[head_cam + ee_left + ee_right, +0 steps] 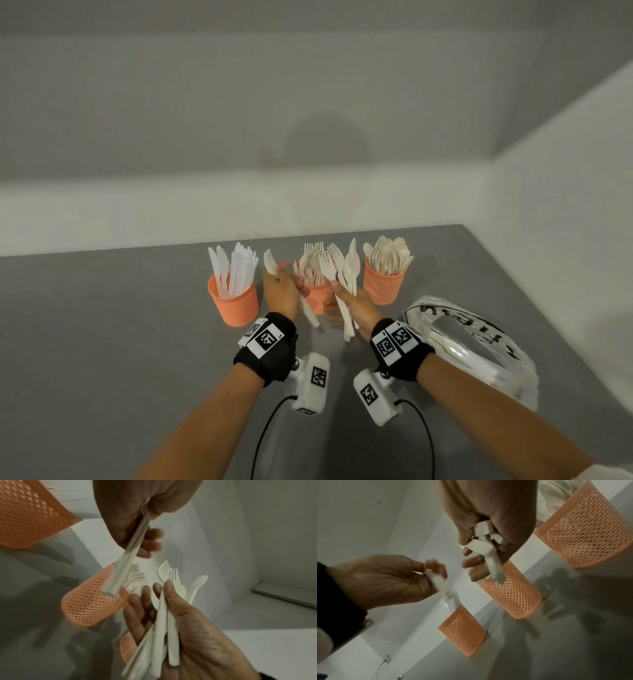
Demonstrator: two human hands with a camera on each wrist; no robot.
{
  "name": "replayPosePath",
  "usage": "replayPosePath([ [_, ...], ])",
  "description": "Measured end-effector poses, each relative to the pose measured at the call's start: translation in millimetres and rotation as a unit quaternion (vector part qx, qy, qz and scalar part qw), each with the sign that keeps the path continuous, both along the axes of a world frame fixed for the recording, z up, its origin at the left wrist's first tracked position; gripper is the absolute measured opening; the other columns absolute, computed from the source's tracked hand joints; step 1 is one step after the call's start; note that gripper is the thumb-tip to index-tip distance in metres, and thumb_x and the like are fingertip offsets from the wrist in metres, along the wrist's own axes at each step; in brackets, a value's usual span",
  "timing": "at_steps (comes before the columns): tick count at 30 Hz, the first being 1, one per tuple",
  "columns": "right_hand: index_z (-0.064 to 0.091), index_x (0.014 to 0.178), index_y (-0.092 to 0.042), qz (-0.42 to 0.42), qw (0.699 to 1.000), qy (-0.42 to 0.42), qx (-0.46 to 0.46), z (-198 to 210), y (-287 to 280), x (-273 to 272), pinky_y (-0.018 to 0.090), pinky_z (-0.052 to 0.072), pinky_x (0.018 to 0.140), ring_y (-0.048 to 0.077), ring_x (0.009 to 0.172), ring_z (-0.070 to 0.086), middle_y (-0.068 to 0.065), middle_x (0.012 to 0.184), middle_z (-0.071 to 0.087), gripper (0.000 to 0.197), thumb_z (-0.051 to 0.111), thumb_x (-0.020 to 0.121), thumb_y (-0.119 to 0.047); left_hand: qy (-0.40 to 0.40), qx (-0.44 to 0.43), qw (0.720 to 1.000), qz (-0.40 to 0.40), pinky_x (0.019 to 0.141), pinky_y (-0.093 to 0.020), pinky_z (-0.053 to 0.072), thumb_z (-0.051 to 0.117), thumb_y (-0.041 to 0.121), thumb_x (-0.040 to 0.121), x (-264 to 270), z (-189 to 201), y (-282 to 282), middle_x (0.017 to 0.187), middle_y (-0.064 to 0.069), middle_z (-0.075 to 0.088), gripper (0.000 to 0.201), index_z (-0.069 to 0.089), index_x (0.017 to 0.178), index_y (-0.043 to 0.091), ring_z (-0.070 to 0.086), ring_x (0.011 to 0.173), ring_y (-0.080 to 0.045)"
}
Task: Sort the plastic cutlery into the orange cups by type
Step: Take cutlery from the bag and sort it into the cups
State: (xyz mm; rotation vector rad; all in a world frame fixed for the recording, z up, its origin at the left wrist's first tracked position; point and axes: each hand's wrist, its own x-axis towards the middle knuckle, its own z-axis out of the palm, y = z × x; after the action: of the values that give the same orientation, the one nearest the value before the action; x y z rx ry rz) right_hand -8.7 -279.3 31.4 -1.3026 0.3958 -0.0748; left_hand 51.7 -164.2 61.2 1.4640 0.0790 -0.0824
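Three orange mesh cups stand in a row: the left cup holds knives, the middle cup forks, the right cup spoons. My left hand pinches a single white utensil between the left and middle cups; its head is too blurred to tell the type. In front of the middle cup my right hand grips a mixed bundle of forks, a knife and a spoon, heads up. The bundle's handles lie across the right palm. The pinched utensil's handle hangs down over the fork cup.
A crumpled clear plastic bag with black print lies on the grey table to the right of my right wrist. White walls close the table's back and right sides. Cables run from the wrist cameras toward the front edge.
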Motion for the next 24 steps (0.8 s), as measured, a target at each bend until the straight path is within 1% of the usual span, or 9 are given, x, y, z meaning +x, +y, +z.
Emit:
replayPosePath([
  [2,0.059,0.089,-0.009,0.003,1.000,0.002,0.001,2,0,0,0.022,0.049,0.044,0.009,0.041,0.054,0.002,0.058,0.056,0.023,0.051,0.094,-0.030,-0.012,0.023,0.999,-0.042,0.041,-0.019,0.039,0.038,0.019,0.098,-3,-1,1,0.059,0.000,0.045,0.017,0.052,0.091,0.012,0.045,0.044,-0.010],
  [4,0.061,0.095,-0.008,0.020,1.000,0.004,-0.005,3,3,0,0.018,0.040,0.038,0.006,0.033,0.044,-0.004,0.049,0.052,0.026,0.050,0.094,-0.031,0.000,0.046,0.994,-0.103,0.040,-0.016,0.036,0.048,0.022,0.095,-7,-5,0,0.056,0.001,0.050,0.018,0.058,0.090,0.008,0.046,0.037,-0.001],
  [7,0.059,0.085,-0.010,0.037,0.999,0.003,0.002,6,10,0,0.014,0.030,0.034,0.005,0.029,0.036,-0.006,0.042,0.050,0.025,0.048,0.095,-0.031,0.030,0.014,0.986,-0.163,0.037,-0.017,0.035,0.058,0.025,0.090,-16,-9,-5,0.047,0.000,0.054,0.021,0.061,0.080,0.007,0.050,0.035,-0.007],
  [11,0.057,0.072,-0.010,0.028,1.000,0.011,-0.001,8,12,-4,0.013,0.029,0.032,0.004,0.027,0.037,-0.005,0.040,0.050,0.036,0.047,0.094,-0.037,0.049,-0.006,0.990,-0.134,0.035,-0.014,0.036,0.051,0.012,0.092,-17,-5,-6,0.042,0.004,0.053,0.019,0.058,0.075,0.007,0.047,0.033,-0.006],
  [13,0.058,0.069,-0.012,0.023,1.000,0.013,-0.011,8,11,-5,0.013,0.031,0.032,0.005,0.028,0.040,-0.004,0.039,0.052,0.039,0.046,0.094,-0.039,0.048,0.003,0.992,-0.116,0.036,-0.014,0.035,0.044,0.009,0.093,-15,-2,-4,0.049,0.002,0.051,0.023,0.055,0.073,0.008,0.044,0.036,-0.006],
  [17,0.059,0.076,-0.009,0.015,0.999,0.016,-0.030,6,11,-4,0.016,0.043,0.036,0.008,0.033,0.052,-0.002,0.043,0.059,0.038,0.044,0.096,-0.038,0.054,-0.031,0.997,-0.043,0.037,-0.012,0.039,0.038,0.009,0.094,-7,-1,-4,0.059,-0.001,0.060,0.024,0.056,0.079,0.005,0.051,0.036,-0.002],
  [19,0.058,0.082,-0.010,0.013,0.999,0.022,-0.025,4,9,-3,0.019,0.049,0.040,0.009,0.038,0.057,-0.001,0.046,0.062,0.033,0.044,0.096,-0.036,0.063,-0.050,0.996,-0.024,0.042,-0.016,0.042,0.041,0.008,0.092,-2,0,-1,0.063,-0.004,0.058,0.018,0.054,0.080,0.005,0.053,0.045,-0.008],
  [22,0.058,0.083,-0.012,0.008,0.999,0.025,-0.038,3,4,-4,0.016,0.040,0.036,0.006,0.033,0.046,-0.006,0.041,0.052,0.030,0.045,0.096,-0.035,0.081,-0.055,0.995,-0.034,0.040,-0.016,0.040,0.043,0.001,0.090,3,0,3,0.046,0.002,0.048,0.028,0.048,0.064,0.010,0.046,0.037,-0.006],
  [24,0.062,0.087,-0.016,0.017,0.999,0.015,-0.038,3,3,-5,0.015,0.032,0.034,0.004,0.030,0.036,-0.009,0.041,0.045,0.028,0.044,0.096,-0.035,0.118,-0.055,0.990,-0.057,0.040,-0.017,0.042,0.045,0.003,0.092,4,-3,4,0.040,0.005,0.047,0.022,0.054,0.072,0.008,0.045,0.036,-0.005],
])
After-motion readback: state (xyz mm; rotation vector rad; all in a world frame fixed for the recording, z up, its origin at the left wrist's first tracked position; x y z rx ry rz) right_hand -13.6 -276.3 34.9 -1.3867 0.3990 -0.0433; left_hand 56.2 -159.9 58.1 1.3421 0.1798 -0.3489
